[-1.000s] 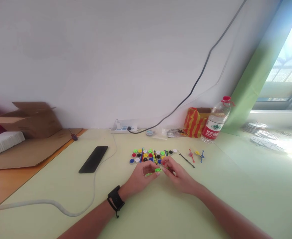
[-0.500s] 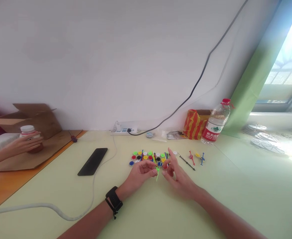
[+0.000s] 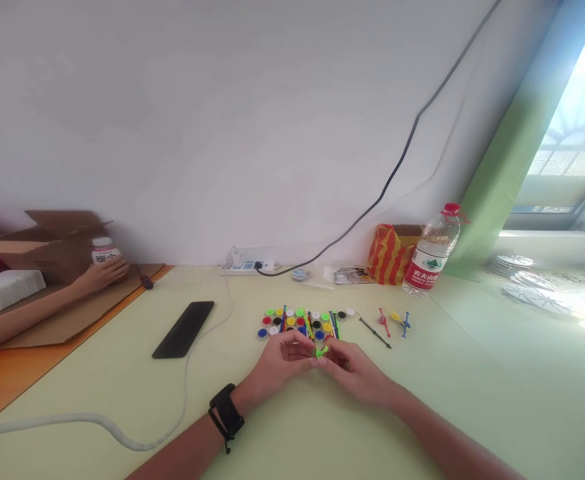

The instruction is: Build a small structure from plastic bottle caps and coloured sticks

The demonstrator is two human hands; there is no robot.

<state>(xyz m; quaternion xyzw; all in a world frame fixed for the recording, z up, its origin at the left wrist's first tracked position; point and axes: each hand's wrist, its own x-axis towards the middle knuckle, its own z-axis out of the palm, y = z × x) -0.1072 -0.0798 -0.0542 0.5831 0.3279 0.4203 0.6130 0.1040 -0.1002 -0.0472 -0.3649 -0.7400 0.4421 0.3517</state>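
A small bright green plastic arrow spinner (image 3: 321, 351) is between my fingertips. My left hand (image 3: 281, 361) pinches it from the left, with a black watch on that wrist. From the right, my right hand (image 3: 361, 371) grips the same piece with thumb and fingers closed; the fingers hide part of it. Just beyond my hands stand rows of small round discs (image 3: 291, 321) in several colours, with loose plastic arrows (image 3: 334, 323) lying across them. Farther right lie a black arrow (image 3: 375, 332), a red arrow spinner (image 3: 383, 321) and a blue arrow (image 3: 406, 325) beside a yellow one.
A black phone (image 3: 183, 330) and a white cable (image 3: 187, 373) lie to the left. Another person's hand (image 3: 110, 270) holds a bottle (image 3: 104, 249) by a cardboard box (image 3: 62, 247). Behind are a power strip (image 3: 245, 268), a striped bag (image 3: 388, 255) and a large water bottle (image 3: 430, 257).
My right hand has come in from the right and closed on the green spinner, its raised fingers now lowered. The other person's hand has moved right with its bottle.
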